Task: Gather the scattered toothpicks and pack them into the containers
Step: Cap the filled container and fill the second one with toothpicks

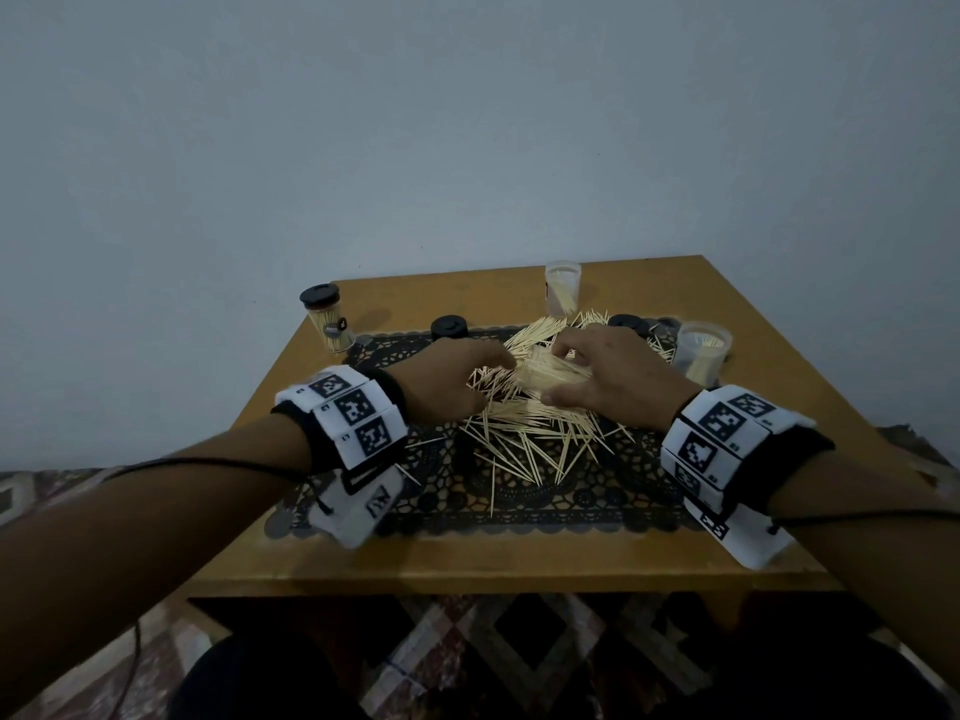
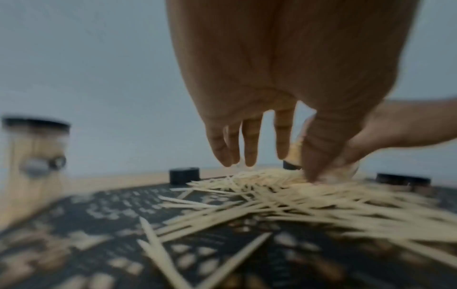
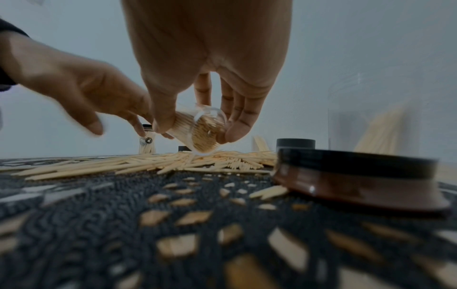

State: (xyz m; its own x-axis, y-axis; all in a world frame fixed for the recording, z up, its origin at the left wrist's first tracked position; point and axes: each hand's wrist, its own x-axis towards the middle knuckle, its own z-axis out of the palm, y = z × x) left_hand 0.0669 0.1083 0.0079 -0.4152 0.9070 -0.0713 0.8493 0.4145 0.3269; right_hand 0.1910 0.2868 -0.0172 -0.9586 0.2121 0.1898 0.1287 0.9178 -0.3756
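Loose toothpicks [image 1: 524, 433] lie in a heap on the black lace mat [image 1: 571, 501]. My right hand [image 1: 563, 379] grips a clear container [image 3: 204, 135] packed with toothpicks. The container is tilted on its side just above the heap, between thumb and fingers [image 3: 235, 129]. My left hand [image 1: 480, 379] reaches in from the left, its fingers [image 2: 249, 148] hanging straight over the pile. Its thumb touches the toothpicks beside the container's mouth. No toothpick shows pinched in it.
A capped full container [image 1: 328, 317] stands back left on the wooden table [image 1: 467, 558]. Two open containers, partly filled, stand at the back [image 1: 562, 288] and at the right [image 1: 702, 350]. Black lids [image 1: 450, 327] [image 1: 629, 323] lie on the mat's far edge.
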